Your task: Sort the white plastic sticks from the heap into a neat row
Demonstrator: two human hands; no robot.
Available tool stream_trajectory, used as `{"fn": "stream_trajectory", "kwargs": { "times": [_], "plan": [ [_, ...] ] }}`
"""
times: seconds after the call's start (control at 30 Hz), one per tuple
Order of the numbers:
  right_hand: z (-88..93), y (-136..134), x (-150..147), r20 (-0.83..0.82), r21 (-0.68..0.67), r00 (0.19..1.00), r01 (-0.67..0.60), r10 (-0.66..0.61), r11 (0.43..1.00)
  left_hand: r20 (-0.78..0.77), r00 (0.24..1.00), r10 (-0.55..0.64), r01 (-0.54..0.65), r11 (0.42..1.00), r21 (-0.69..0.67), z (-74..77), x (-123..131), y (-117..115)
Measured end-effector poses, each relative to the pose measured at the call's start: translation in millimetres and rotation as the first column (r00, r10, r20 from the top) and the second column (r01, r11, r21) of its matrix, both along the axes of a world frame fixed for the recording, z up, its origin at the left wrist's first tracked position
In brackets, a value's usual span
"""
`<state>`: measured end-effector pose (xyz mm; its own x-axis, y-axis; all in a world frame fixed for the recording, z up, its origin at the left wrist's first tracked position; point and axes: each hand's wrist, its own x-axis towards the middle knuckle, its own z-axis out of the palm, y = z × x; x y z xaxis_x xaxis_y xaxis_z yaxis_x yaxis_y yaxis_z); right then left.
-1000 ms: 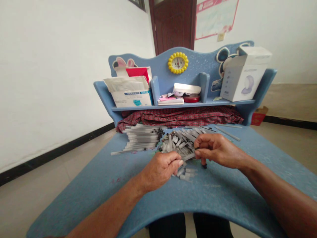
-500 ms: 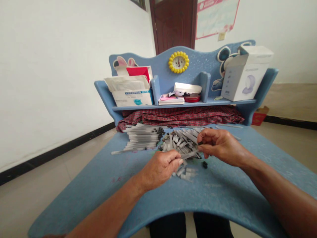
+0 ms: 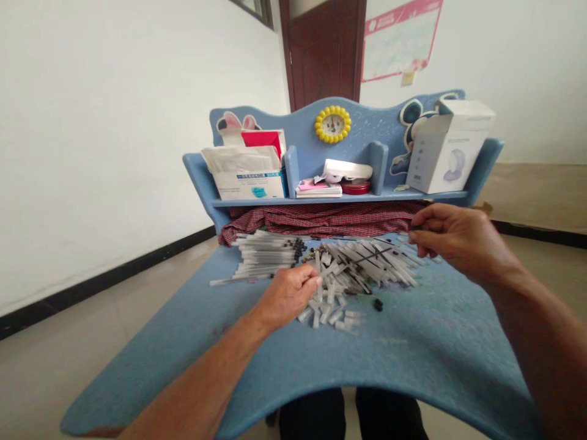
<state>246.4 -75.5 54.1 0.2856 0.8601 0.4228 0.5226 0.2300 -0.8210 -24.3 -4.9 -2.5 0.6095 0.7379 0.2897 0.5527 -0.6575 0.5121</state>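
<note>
My left hand point(image 3: 291, 293) is closed in a pinch at the front left of a loose pile. A clear pen barrel point(image 3: 327, 271) seems to extend from its fingertips, though the pile behind blurs its outline. My right hand point(image 3: 452, 238) is raised over the right side of the desk, thumb and fingers pinched around a small black pen part point(image 3: 416, 228), mostly hidden. Between the hands lie clear pen tubes point(image 3: 394, 263), thin black refills point(image 3: 373, 256) and short clear caps point(image 3: 325, 311). To the left, pen barrels with black ends point(image 3: 263, 253) are stacked in a row.
The blue desk point(image 3: 367, 360) carries small black plugs point(image 3: 378, 305) in front of the pile. A red checked cloth point(image 3: 321, 219) is bunched under the shelf point(image 3: 389, 197). On the shelf stand a mask box point(image 3: 250, 184), a red tin point(image 3: 356, 187) and a white box point(image 3: 452, 153).
My right hand has moved right and away from my left hand, uncovering the pen tubes. My left hand has shifted slightly left. The head view has tilted up a little.
</note>
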Motion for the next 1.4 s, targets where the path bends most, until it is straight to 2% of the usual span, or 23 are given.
{"fn": "stream_trajectory", "kwargs": {
  "times": [0.13, 0.2, 0.43, 0.6, 0.7, 0.8, 0.97, 1.07, 1.2, 1.4],
  "plan": [
    [-12.7, 6.9, -11.6, -0.03, -0.122, 0.991, -0.131, 0.128, 0.984, 0.01, 1.0, 0.01, -0.01, 1.0, 0.01, -0.7, -0.1, -0.6],
    [-21.0, 11.5, -13.4, -0.011, -0.191, 0.989, -0.147, 0.147, 0.971, 0.013, 1.0, -0.002, 0.002, 1.0, 0.013, -0.4, -0.1, -2.2],
    [-49.8, 16.0, -4.5, 0.12, -0.368, 0.984, -0.083, 0.135, 0.926, 0.007, 0.999, -0.041, 0.041, 0.999, -0.002, 0.9, 0.7, -6.3],
    [-61.7, 11.6, -4.3, 0.311, -0.418, 0.94, 0.002, 0.141, 0.908, 0.006, 0.998, -0.066, 0.066, 0.998, 0.013, -0.8, 1.7, -6.7],
    [-63.7, 9.1, -7.2, 0.354, -0.417, 0.925, 0.026, 0.136, 0.909, 0.007, 0.997, -0.075, 0.074, 0.997, 0.031, -2.5, 2.2, -7.1],
    [-64.5, 7.7, -8.3, 0.265, -0.415, 0.954, -0.017, 0.139, 0.909, 0.009, 0.997, -0.073, 0.073, 0.996, 0.043, -3.8, 2.2, -7.0],
    [-60.0, 5.9, -7.2, -0.032, -0.355, 0.994, -0.111, 0.107, 0.928, 0.012, 0.996, -0.084, 0.083, 0.995, 0.048, -5.0, 1.6, -5.4],
    [-57.3, 6.0, -7.3, -0.078, -0.313, 0.994, -0.102, 0.081, 0.944, 0.009, 0.997, -0.082, 0.082, 0.995, 0.054, -5.5, 1.4, -4.6],
    [-62.5, 9.0, -8.7, 0.042, -0.342, 0.995, -0.072, 0.091, 0.937, -0.005, 0.996, -0.086, 0.086, 0.995, 0.052, -5.9, 0.9, -4.2],
    [-64.2, 8.5, -11.8, 0.332, -0.364, 0.943, 0.121, 0.007, 0.924, -0.009, 0.996, -0.087, 0.087, 0.995, 0.054, -6.5, 0.6, -4.3]
  ]
}}
